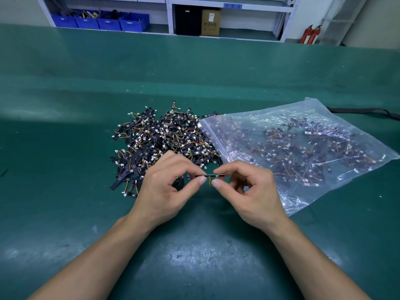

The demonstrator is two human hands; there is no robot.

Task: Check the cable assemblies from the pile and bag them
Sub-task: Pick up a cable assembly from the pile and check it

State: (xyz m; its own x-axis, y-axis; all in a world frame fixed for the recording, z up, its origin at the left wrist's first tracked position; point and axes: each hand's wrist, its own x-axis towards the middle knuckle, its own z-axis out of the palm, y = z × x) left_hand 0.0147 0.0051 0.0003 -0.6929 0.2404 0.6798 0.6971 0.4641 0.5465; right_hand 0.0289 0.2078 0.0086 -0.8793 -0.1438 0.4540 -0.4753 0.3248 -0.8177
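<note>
above table, near pile: cable assembly
axis: long side left-right, level
left hand: pinches left end
right hand: pinches right end
bag: right of pile

We see one black cable assembly pinched level between left hand and right hand. The pile lies just beyond them; the clear bag, seemingly part-filled, lies beyond-right.

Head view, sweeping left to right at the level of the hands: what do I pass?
Left hand → cable assembly pinched by both hands → right hand → plastic bag. The pile lies behind the left hand, so it is skipped.
</note>
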